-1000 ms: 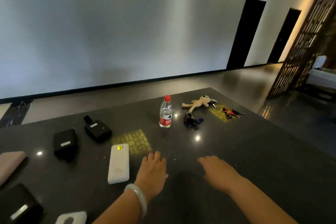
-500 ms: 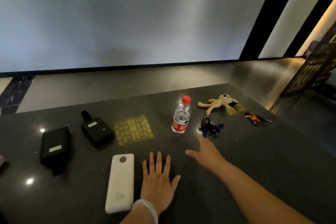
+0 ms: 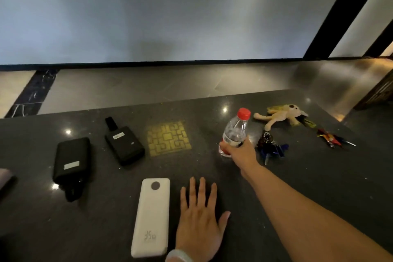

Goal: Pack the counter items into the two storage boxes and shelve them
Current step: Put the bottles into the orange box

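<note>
Right hand (image 3: 241, 153) is stretched out across the counter (image 3: 308, 187) and has its fingers wrapped round the lower part of the bottle (image 3: 235, 132) — red cap up top, bottle leaning a bit to the right, base at or just on the surface, can't really tell if it's lifted. Thumb sits on the left side of the label, the other fingers are hidden behind it.

Left hand (image 3: 198, 222) lies flat on the counter, palm down, fingers straight and slightly spread, holding nothing. White power bank (image 3: 151, 217) is just beside its little finger, not touching as far as I can see.

Just right of the right hand's knuckles there's a bunch of keys (image 3: 271, 149) with a blue bit on it. Beyond that, a plush toy (image 3: 280, 115) lying on its side, and further right a colourful keychain (image 3: 331, 140).

Off past the left hand's fingertips — two black pouches, one nearer the yellow patterned square (image 3: 168, 138) in the counter (image 3: 124, 144), the other further left (image 3: 71, 160).
</note>
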A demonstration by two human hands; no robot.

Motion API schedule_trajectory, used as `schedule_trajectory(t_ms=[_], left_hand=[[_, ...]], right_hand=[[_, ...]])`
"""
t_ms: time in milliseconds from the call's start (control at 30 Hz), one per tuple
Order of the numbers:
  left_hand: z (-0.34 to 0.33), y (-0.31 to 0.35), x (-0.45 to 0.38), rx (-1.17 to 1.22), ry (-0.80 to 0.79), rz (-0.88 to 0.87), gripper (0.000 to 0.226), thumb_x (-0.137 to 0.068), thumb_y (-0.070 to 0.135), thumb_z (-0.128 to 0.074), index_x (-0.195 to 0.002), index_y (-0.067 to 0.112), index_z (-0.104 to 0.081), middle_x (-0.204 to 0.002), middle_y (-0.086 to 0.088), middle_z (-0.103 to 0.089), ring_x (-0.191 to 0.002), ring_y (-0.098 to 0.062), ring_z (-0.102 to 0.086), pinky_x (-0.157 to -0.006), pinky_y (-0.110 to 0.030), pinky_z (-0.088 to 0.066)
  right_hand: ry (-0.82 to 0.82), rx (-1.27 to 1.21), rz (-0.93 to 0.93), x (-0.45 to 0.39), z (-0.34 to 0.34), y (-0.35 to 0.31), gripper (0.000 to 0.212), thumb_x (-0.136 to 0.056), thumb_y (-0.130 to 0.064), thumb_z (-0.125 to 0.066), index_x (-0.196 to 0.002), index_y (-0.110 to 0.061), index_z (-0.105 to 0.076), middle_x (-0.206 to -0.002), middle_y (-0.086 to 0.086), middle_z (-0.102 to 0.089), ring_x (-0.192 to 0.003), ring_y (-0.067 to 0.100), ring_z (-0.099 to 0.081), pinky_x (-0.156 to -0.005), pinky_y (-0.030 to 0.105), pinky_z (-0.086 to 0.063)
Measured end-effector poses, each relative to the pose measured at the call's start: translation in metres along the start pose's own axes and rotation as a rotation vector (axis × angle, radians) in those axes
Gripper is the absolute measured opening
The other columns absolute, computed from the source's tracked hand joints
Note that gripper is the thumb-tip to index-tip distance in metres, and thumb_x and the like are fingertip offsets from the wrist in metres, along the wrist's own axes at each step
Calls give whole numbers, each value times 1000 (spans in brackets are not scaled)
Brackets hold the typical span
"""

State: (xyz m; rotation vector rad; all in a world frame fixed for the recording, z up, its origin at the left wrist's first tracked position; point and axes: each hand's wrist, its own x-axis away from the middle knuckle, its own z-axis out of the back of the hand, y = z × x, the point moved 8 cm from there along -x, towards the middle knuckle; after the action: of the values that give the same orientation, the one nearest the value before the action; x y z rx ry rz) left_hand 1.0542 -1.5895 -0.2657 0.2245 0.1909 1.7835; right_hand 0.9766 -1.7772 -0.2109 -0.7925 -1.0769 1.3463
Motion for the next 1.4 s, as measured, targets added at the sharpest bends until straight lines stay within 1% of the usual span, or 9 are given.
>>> schedule_trajectory(t_ms=[100, 167, 333, 600, 767, 867, 1000, 1267, 1400], left_hand=[[3, 0, 2, 16, 28, -2, 83, -80, 76, 1, -151, 33, 6, -161, -4, 14, -143, -29, 26, -110, -52, 20], [6, 1, 4, -4, 47, -1, 82, -81, 75, 2, -151, 31, 3, -162, -5, 9, -144, -30, 22, -112, -53, 19], [7, 1, 9, -67, 50, 8, 80, -83, 71, 1, -152, 30, 0, -162, -9, 2, -146, -32, 15, -114, -55, 14], [5, -4, 4, -54, 19, -14, 78, -86, 73, -4, -153, 32, 0, -162, -6, 1, -147, -30, 9, -113, -50, 11], [14, 5, 13, -75, 3, -6, 67, -96, 60, -27, -152, 25, -21, -159, -10, -17, -146, -32, -12, -118, -49, -7], [23, 55, 34, -77, 13, -147, 54, -97, 45, -45, -143, 16, -43, -145, -14, -38, -135, -32, -35, -114, -44, -25], [30, 175, 92, 206, 9, -482, 30, -89, 21, -66, -116, 6, -67, -116, -14, -59, -108, -31, -59, -99, -38, -42], [38, 381, 261, 437, -230, -863, 28, -93, 25, -60, -121, 29, -60, -113, 14, -58, -100, 4, -55, -85, -7, -40], [48, 460, 354, 583, -328, -932, 30, -91, 22, -64, -118, 34, -60, -109, 18, -60, -99, 11, -55, -84, -5, -42]], right_hand=[[-94, 16, 25, 39, 11, 8, 50, -69, -28, -83, -109, -37, -54, -101, -16, -63, -93, 1, -59, -71, 16, -43], [-70, 54, 38, 71, 28, 16, 43, -67, -31, -84, -99, -40, -56, -95, -17, -65, -90, -2, -60, -69, 15, -42], [20, 107, -10, 151, 82, 48, 50, -65, -29, -86, -106, -33, -58, -96, -17, -64, -90, 0, -60, -76, 20, -45], [140, 74, -81, 247, 148, 87, 44, -62, -24, -87, -93, -36, -59, -78, -25, -66, -76, -17, -60, -58, 3, -42], [285, -50, -127, 300, 197, 114, 41, -61, -16, -87, -93, -25, -65, -80, -20, -71, -72, -3, -67, -57, 9, -47], [347, -99, -177, 333, 234, 131, 46, -61, -30, -87, -99, -33, -61, -87, -17, -71, -79, -4, -66, -62, 11, -46], [411, -113, -226, 383, 289, 148, 50, -63, -37, -84, -99, -44, -51, -92, -20, -65, -81, -7, -62, -59, 9, -41], [483, 25, -248, 521, 415, 164, 57, -63, -41, -82, -99, -51, -39, -95, -25, -58, -80, -11, -54, -51, 7, -38], [561, 124, -256, 611, 481, 162, 72, -59, -43, -84, -98, -64, -26, -90, -30, -56, -75, -13, -52, -51, 7, -35]])
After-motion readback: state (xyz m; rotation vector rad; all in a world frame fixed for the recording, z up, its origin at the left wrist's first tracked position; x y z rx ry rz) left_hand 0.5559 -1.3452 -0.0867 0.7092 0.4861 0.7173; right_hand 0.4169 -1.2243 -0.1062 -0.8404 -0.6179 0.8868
